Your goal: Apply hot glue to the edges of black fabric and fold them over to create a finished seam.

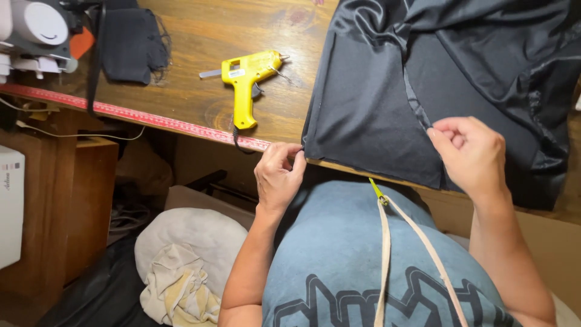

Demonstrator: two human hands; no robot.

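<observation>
Holding the black fabric (369, 103) at its near edge, we have it spread over the right half of the counter (193, 42), its lower hem hanging just over the front edge toward our lap. Our left hand (277, 175) pinches the lower left corner of the cloth, fingers (296, 158) closed narrow on that corner where it meets the counter edge. Our right hand (469, 154), at the centre right of the frame, has thumb and forefinger pressed together on the cloth near a satin seam (414, 100); we cannot tell whether anything small is held between them. Judging from how things lie, the work seems at an early or middle stage: the fabric is laid out and its edge is being lined up, but we see no glue on it and the hem looks unfinished, the upper right part bunched in shiny folds. Left of the cloth, well apart from both hands, the yellow glue gun (245, 82) lies untouched on its side with its cord trailing off the edge. A red ruler strip (121, 112) runs along the counter front. In the upper left sit a smaller black cloth scrap (130, 45) and part of a white machine (36, 27). A measuring tape (387, 242) hangs down our blue shirt at lower centre.
</observation>
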